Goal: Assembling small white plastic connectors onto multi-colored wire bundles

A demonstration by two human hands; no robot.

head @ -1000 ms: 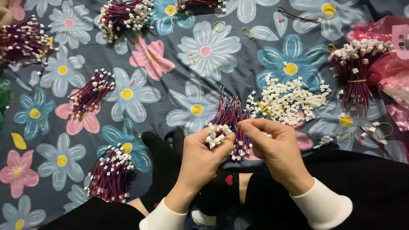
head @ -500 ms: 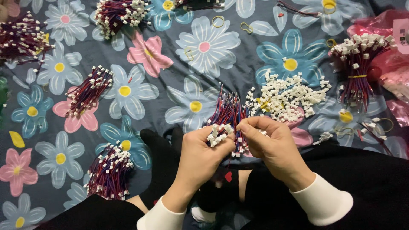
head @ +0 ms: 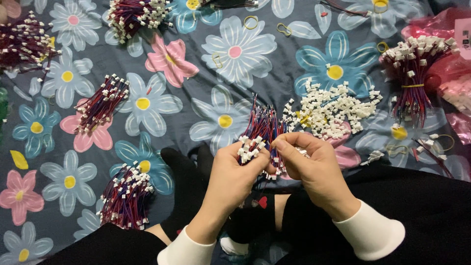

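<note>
Holding steady since before: left hand (head: 235, 174) grips wire bundle (head: 262, 128); right hand (head: 314, 164) pinches one wire beside it.

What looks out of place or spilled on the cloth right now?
Nothing looks damaged. Loose white connectors lie in a scattered heap, with a few strays apart from it. Rubber bands lie loose. The left hand and right hand hold a wire bundle.

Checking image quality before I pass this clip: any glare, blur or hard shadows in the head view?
Head view: even, soft light, no hard shadows; the left hand, right hand and loose white connectors look sharp; the pink plastic bag at the right edge shows some sheen; no obvious distortion.
</note>
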